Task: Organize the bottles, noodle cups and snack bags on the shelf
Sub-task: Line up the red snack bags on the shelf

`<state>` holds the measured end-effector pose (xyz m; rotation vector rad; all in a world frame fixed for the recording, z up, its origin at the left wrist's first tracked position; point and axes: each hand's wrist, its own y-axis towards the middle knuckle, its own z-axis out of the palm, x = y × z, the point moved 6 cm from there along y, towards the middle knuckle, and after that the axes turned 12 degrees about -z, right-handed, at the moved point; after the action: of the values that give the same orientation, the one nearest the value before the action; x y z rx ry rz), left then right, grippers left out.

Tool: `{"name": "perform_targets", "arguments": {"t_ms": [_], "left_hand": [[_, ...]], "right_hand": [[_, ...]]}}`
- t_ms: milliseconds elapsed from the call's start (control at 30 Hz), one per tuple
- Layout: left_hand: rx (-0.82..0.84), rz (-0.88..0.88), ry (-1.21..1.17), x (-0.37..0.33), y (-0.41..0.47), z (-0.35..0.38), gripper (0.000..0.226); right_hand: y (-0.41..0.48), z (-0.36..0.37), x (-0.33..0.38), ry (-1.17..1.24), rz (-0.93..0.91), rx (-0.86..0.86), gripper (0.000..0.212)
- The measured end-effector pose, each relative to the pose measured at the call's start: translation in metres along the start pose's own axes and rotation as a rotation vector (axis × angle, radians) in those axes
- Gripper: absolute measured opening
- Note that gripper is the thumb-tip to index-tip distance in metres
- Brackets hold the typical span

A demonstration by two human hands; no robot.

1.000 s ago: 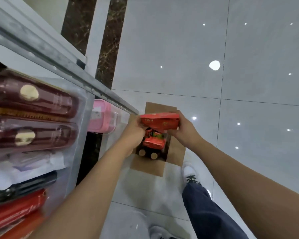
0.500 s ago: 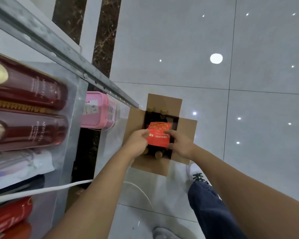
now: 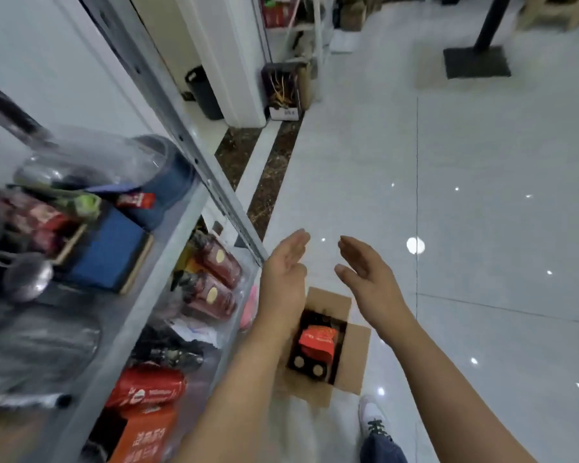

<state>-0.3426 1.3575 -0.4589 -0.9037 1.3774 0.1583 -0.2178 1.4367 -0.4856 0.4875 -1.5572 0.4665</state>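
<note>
Standing over an open cardboard box (image 3: 356, 359) on the pale tiled floor (image 3: 482, 228), I see my white shoe (image 3: 371, 415) and blue trouser leg (image 3: 381, 449) at the bottom edge, just beside the box's near flap. Inside the box a red snack bag (image 3: 316, 342) lies on top of dark bottles, two of whose round caps (image 3: 299, 362) show at its near end.

Both my forearms reach out over the box. My left hand (image 3: 283, 279) and right hand (image 3: 368, 279) hang above its far side, fingers straight and loosely together, palms turned toward each other with a gap between them. Neither holds nor touches anything.

To my left runs the grey metal shelf (image 3: 141, 322). On its lower level, nearest me, sit an orange carton (image 3: 144, 436) and a red bag (image 3: 147, 389), then dark packets, then two dark red bottles (image 3: 219, 265) lying on their sides. The level above carries a blue box (image 3: 107, 252), a metal ladle (image 3: 27, 279) and clear plastic wrapping, all blurred.

Farther off, a black bin (image 3: 203, 91) stands by a white pillar, and a black post on a square base (image 3: 477, 61) stands on the floor, well apart from the shelf.
</note>
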Motion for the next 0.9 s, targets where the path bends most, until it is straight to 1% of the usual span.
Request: {"name": "perform_targets", "arguments": {"t_ms": [167,233,333,433,533,667,733,900], "left_hand": [[0.003,0.297,-0.009,-0.158,-0.148,-0.035,0.036],[0.001,0.396,-0.010,-0.198,-0.209,-0.049,0.034],[-0.011,0.524,0.009,-0.236,-0.279,-0.073,0.037],[-0.050,0.597,0.009,-0.258,-0.325,-0.103,0.035],[-0.115,0.644,-0.003,-0.267,-0.357,-0.132,0.032],[-0.191,0.663,0.010,-0.267,-0.387,-0.165,0.035],[-0.197,0.645,0.033,-0.266,-0.393,-0.170,0.035],[-0.314,0.634,-0.002,-0.267,-0.409,-0.211,0.037]], "right_hand": [[-0.050,-0.002,0.216,0.079,-0.284,0.016,0.053],[-0.079,0.001,0.282,0.110,-0.383,0.022,0.051],[-0.120,0.013,0.352,0.169,-0.507,0.061,0.050],[-0.150,0.031,0.396,0.183,-0.595,0.125,0.053],[-0.167,0.050,0.423,0.198,-0.649,0.164,0.058],[-0.179,0.080,0.441,0.207,-0.668,0.217,0.059],[-0.179,0.089,0.443,0.199,-0.666,0.234,0.057],[-0.168,0.143,0.469,0.202,-0.682,0.354,0.056]]}}
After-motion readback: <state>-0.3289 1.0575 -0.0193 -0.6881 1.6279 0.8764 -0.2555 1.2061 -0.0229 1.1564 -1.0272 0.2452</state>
